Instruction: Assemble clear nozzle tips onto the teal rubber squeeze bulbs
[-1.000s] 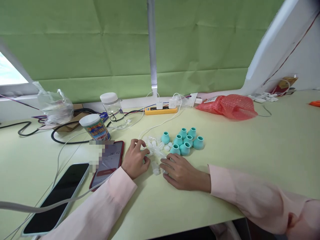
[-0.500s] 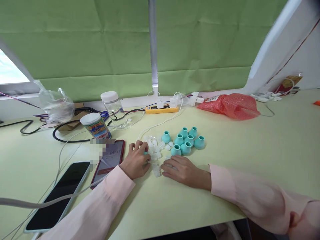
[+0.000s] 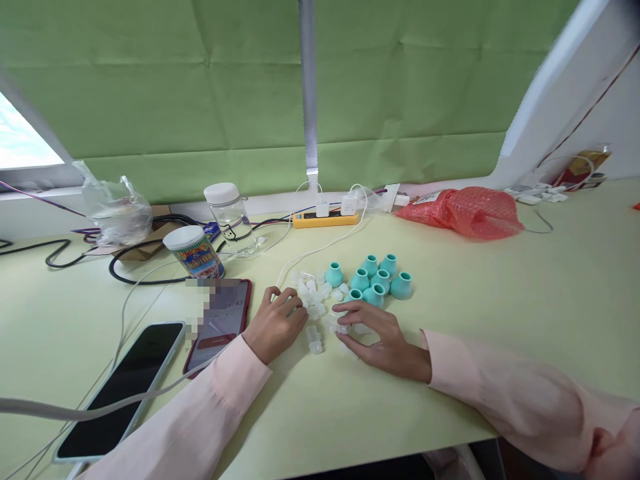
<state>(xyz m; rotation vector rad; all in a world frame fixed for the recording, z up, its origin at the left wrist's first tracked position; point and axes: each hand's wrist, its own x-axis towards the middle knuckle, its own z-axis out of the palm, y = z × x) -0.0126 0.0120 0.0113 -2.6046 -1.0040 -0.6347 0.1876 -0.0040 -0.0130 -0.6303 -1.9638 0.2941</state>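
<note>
Translucent plastic fitting [image 3: 343, 328] sits pinched between thumb and fingers of the right hand [image 3: 383, 339]; a light, level hold should suit it. The left hand [image 3: 277, 325] curls, contents impossible to tell, beside loose clear pieces [image 3: 316, 311]; teal narrow-necked bulbs [image 3: 382, 281] beyond deserve elbow room

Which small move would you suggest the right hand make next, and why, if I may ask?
Perhaps gently close the right hand on the translucent piece: thumb and forefinger stand on either side of it, but whether they already grip it is unclear.
</note>
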